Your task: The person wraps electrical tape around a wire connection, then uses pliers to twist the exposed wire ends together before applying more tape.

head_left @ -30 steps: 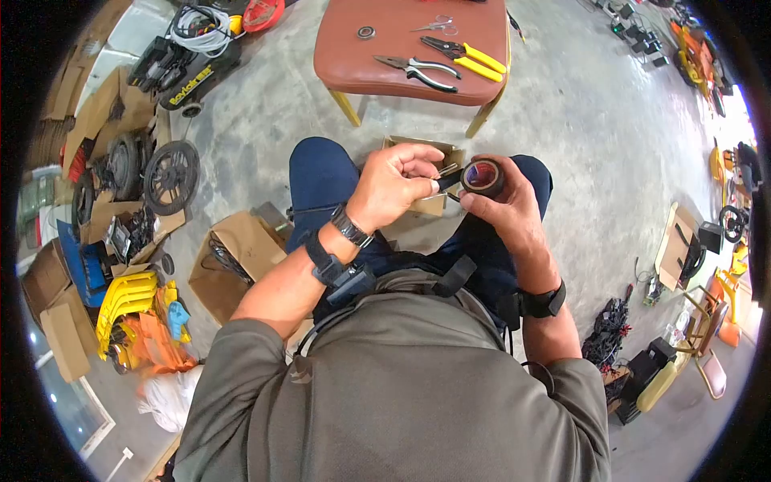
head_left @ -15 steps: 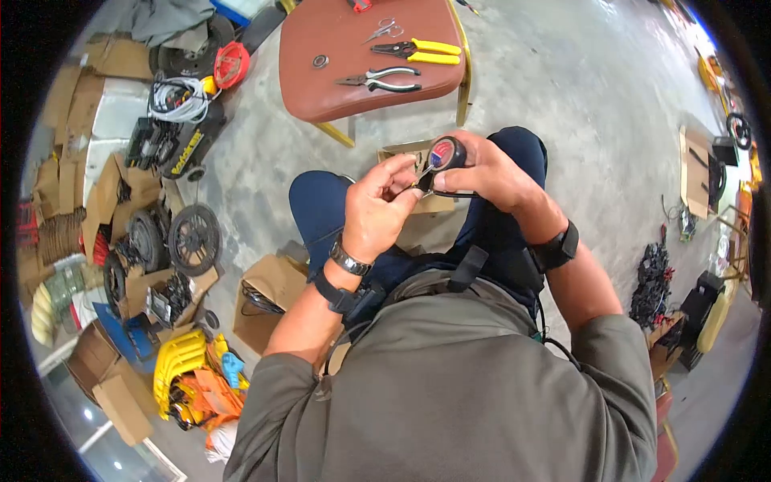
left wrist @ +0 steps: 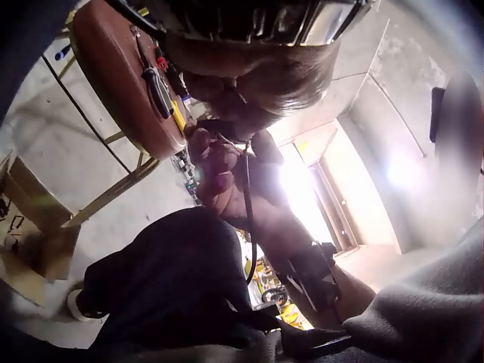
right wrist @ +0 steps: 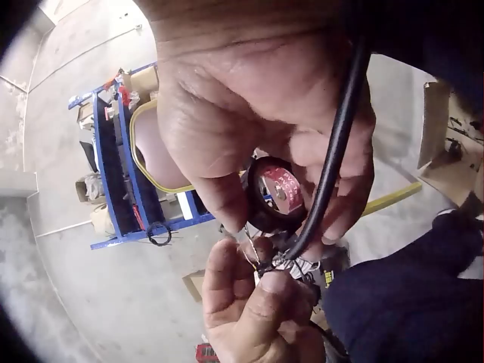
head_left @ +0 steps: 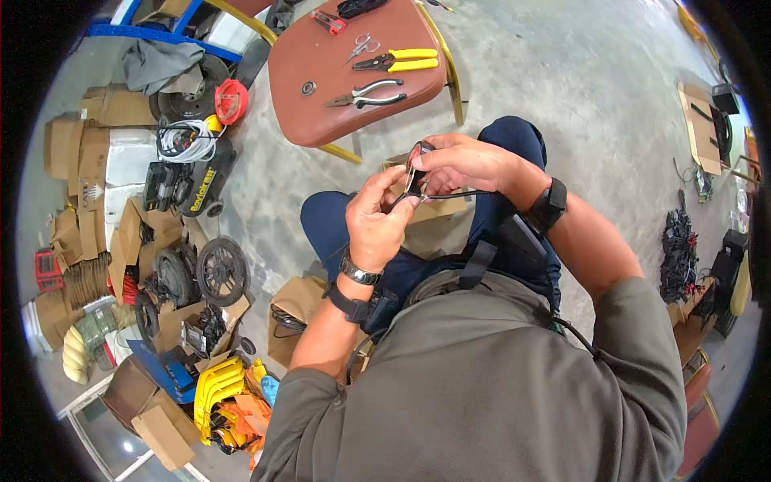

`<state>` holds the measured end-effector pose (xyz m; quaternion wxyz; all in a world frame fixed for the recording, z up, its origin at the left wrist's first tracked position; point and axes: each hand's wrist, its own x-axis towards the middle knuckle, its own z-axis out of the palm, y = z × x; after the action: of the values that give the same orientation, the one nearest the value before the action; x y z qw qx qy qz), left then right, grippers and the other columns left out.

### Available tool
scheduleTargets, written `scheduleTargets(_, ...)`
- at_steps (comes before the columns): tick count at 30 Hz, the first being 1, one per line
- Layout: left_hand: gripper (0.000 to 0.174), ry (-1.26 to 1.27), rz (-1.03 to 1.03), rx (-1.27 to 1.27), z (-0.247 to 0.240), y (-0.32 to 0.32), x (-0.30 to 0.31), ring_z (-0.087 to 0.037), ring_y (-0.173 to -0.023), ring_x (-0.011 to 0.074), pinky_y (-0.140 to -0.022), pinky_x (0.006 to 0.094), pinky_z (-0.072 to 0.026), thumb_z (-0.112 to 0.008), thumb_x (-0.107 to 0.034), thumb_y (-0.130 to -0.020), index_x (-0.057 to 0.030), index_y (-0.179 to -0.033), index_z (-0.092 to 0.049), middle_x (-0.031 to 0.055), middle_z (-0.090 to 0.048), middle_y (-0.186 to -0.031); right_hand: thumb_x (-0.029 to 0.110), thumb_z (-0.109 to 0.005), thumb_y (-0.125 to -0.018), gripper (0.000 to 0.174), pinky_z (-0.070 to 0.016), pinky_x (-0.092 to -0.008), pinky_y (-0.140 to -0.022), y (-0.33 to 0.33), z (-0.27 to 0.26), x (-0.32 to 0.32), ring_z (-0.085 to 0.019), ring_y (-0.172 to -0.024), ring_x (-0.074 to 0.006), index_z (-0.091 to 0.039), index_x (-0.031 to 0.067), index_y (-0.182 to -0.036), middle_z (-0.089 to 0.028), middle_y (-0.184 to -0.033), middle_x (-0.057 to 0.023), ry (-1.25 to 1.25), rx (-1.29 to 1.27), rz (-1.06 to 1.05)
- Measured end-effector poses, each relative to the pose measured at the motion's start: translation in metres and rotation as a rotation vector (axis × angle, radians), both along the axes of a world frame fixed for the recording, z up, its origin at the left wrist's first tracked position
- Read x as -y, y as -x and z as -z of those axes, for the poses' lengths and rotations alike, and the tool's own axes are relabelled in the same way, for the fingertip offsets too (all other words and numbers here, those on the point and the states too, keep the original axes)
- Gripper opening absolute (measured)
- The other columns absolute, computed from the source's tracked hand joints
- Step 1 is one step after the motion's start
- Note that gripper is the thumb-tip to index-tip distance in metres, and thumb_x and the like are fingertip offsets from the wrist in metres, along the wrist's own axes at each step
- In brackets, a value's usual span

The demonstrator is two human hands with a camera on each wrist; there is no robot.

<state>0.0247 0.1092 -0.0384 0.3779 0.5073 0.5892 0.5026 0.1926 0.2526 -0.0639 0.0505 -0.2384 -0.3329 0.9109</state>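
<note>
In the right wrist view, a black roll of electrical tape [right wrist: 259, 209] with a red label inside its core is held between the thumb and fingers of my right hand [right wrist: 234, 113]. Just below it, my left hand [right wrist: 257, 321] pinches thin bared wires [right wrist: 252, 252] at the end of a black cable [right wrist: 338, 147]. That cable passes along the right palm toward the wrist. Seen from the head, the left hand [head_left: 375, 221] and right hand [head_left: 470, 163] meet above the lap, the tape roll [head_left: 418, 155] tilted nearly edge-on between them.
Ahead stands a brown padded chair [head_left: 353, 72] with pliers [head_left: 368, 94], yellow-handled wire strippers [head_left: 401, 60], scissors [head_left: 363, 48], a red cutter [head_left: 329, 22] and a small ring [head_left: 308, 88] on it. An open cardboard box [head_left: 438, 210] sits between the knees. Wheels and boxes crowd the left floor.
My right hand has turned the tape roll from face-up to nearly edge-on and brought it closer to the left fingers. The head view has swung, shifting the chair left.
</note>
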Motion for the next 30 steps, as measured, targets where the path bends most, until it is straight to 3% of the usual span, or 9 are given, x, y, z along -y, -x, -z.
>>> scheduleTargets(7,0.054,0.043,0.013,0.185,0.005,0.002,0.000,-0.055,-0.079,0.0053,-0.072,0.0205,-0.0481,-0.072,0.013,-0.081,0.0011,-0.132,-0.059,0.0096,-0.067,-0.113,0.038,-0.061,-0.100,0.047,-0.0580,-0.0344,-0.070,0.001,0.010,0.002,-0.070,-0.081,-0.0243,-0.049,-0.0036,-0.118,-0.064,-0.107,-0.0182,0.031,0.012,0.007)
scheduleTargets(13,0.050,0.049,0.072,0.151,0.005,0.007,0.000,-0.063,-0.091,0.0108,-0.080,0.0255,-0.0532,-0.070,0.013,-0.083,0.0016,-0.131,-0.059,0.0124,-0.069,-0.113,0.036,-0.057,-0.102,0.042,-0.0579,-0.0357,-0.067,0.011,0.013,0.007,-0.070,-0.080,-0.0233,-0.052,-0.0037,-0.116,-0.067,-0.100,-0.0172,-0.020,-0.042,-0.059)
scheduleTargets(19,0.050,0.105,0.075,0.285,-0.001,0.004,-0.002,-0.066,-0.101,0.0165,-0.086,0.0294,-0.0545,-0.067,0.013,-0.085,0.0018,-0.133,-0.057,0.0121,-0.069,-0.111,0.033,-0.048,-0.105,0.039,-0.0574,-0.0339,-0.066,0.025,0.014,0.005,-0.070,-0.078,-0.0230,-0.054,-0.0043,-0.116,-0.068,-0.096,-0.0151,-0.223,0.067,-0.179)
scheduleTargets(30,0.050,0.114,0.129,0.297,-0.002,0.003,-0.002,-0.064,-0.098,0.0135,-0.087,0.0283,-0.0528,-0.067,0.011,-0.088,0.0023,-0.135,-0.055,0.0087,-0.067,-0.110,0.038,-0.049,-0.104,0.046,-0.0574,-0.0324,-0.065,0.026,0.013,0.009,-0.071,-0.077,-0.0230,-0.056,-0.0047,-0.118,-0.070,-0.098,-0.0150,-0.294,0.136,-0.188)
